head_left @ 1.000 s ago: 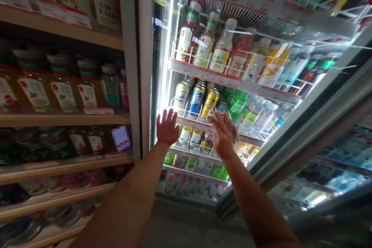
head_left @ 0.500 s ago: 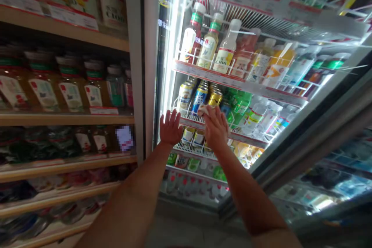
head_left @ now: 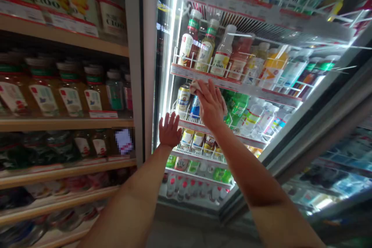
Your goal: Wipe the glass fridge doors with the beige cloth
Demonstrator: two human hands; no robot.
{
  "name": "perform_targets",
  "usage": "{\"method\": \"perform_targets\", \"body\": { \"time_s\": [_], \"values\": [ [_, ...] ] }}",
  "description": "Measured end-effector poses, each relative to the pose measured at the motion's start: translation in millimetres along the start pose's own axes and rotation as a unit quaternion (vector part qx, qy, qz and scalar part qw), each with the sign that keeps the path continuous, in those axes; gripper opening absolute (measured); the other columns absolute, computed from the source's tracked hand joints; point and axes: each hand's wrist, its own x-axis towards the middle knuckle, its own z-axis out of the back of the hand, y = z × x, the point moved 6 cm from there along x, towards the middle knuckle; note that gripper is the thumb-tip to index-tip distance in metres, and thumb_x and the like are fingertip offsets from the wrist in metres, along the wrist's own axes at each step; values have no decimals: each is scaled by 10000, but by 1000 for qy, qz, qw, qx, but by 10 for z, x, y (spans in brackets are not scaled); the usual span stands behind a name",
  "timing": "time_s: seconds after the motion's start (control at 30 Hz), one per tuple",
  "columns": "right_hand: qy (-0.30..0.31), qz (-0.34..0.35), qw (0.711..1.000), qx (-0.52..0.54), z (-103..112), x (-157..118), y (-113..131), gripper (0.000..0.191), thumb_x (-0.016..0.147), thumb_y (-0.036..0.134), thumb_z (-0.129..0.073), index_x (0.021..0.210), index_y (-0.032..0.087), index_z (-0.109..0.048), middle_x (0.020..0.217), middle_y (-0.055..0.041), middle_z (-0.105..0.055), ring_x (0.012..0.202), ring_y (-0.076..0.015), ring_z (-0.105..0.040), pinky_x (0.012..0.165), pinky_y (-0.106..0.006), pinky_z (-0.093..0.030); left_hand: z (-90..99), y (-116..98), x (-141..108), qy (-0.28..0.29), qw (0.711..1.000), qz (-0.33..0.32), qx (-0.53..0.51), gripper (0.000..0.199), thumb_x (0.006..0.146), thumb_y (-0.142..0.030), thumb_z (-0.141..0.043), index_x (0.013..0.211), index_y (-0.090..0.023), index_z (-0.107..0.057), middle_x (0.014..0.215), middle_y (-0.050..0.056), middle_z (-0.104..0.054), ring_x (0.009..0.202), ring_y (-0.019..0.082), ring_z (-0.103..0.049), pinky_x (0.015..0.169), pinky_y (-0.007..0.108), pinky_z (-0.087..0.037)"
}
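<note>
My right hand (head_left: 210,104) presses a crumpled pale cloth (head_left: 196,86) against the glass door of a drinks refrigerator (head_left: 247,19), level with the second wire shelf. My left hand (head_left: 170,130) rests lower on the glass near the door's left frame (head_left: 149,66), palm forward and fingers spread, holding nothing. Behind the glass, beverage cans (head_left: 183,100) stand just left of the cloth, and my right hand hides part of the row.
Wooden shelves (head_left: 64,124) with rows of labelled bottled drinks stand left of the refrigerator. Wire shelves inside hold several bottles and cans. A metal door edge (head_left: 305,139) runs diagonally at right, and the floor lies below.
My right hand has moved up and left on the glass with the cloth, from the can row towards the shelf edge above it. My left hand has barely moved.
</note>
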Motion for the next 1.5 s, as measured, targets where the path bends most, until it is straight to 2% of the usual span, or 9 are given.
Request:
{"method": "perform_targets", "body": {
  "time_s": [0.1,0.27,0.5,0.67,0.73,0.97,1.17,1.33,1.5],
  "values": [
    [-5,-15,1000,14,15,113,-1,541,1022,109,-371,1507,315,-492,1597,19,-448,1575,-232,-169,1300,-529,-246,-17,10,-5,6,1000,10,-4,557,1033,-414,-372,1512,-154,-491,1533,155,-499,1552,288,-228,1284,522,-96],
    [117,115,986,34,-143,71,232,503,1011,94,-408,1448,296,-553,1597,44,-450,1553,-177,-261,1314,-442,-237,-44,32,-22,18,1000,19,-2,564,1035,-438,-356,1507,-162,-499,1539,149,-491,1551,284,-237,1282,521,-101],
    [-61,-31,997,-33,410,522,-439,501,1009,114,-381,1439,294,-566,1619,26,-416,1577,-265,-187,1289,-576,-210,-16,23,-8,-3,1000,4,-4,550,1036,-410,-374,1510,-160,-498,1537,146,-492,1544,286,-252,1282,513,-116],
    [90,116,989,12,241,213,-276,512,1001,101,-406,1429,330,-569,1592,63,-457,1553,-196,-270,1293,-470,-267,-6,13,-2,-6,1000,2,3,552,1029,-405,-392,1513,-161,-496,1535,144,-492,1542,283,-256,1286,501,-118],
    [110,143,984,4,298,214,-347,477,1005,118,-433,1404,328,-588,1588,68,-463,1546,-191,-289,1293,-476,-263,-10,17,1,3,1000,7,2,556,1025,-407,-390,1515,-165,-494,1535,146,-492,1538,290,-265,1283,511,-123],
    [-129,-46,985,-101,1025,606,-1286,489,1063,244,-255,1377,203,-628,1576,-85,-475,1545,-281,-286,1219,-550,-304,56,-45,46,-39,999,-28,20,553,1033,-368,-388,1539,-155,-448,1523,152,-512,1554,277,-229,1272,492,-145],
    [-171,-28,981,-93,973,429,-1298,467,1002,229,-338,1351,252,-647,1509,-55,-551,1497,-288,-385,1193,-570,-365,214,-94,114,-24,1000,-1,0,497,1014,-350,-429,1466,-166,-525,1474,162,-556,1496,306,-359,1218,496,-252],
    [-151,-44,985,-75,965,438,-1243,478,999,219,-344,1380,259,-629,1515,-49,-544,1502,-301,-374,1200,-581,-352,540,-118,801,-69,998,15,1,435,1013,-348,-436,1378,-174,-596,1428,169,-568,1401,312,-451,1181,497,-293],
    [-170,-32,982,-78,987,455,-1230,450,996,204,-377,1345,252,-659,1498,-49,-572,1489,-290,-402,1197,-540,-380,719,-159,1931,-79,997,-20,-15,531,1027,-358,-355,1530,-215,-450,1638,82,-350,1549,266,-230,1264,478,-155]
  ]
}}
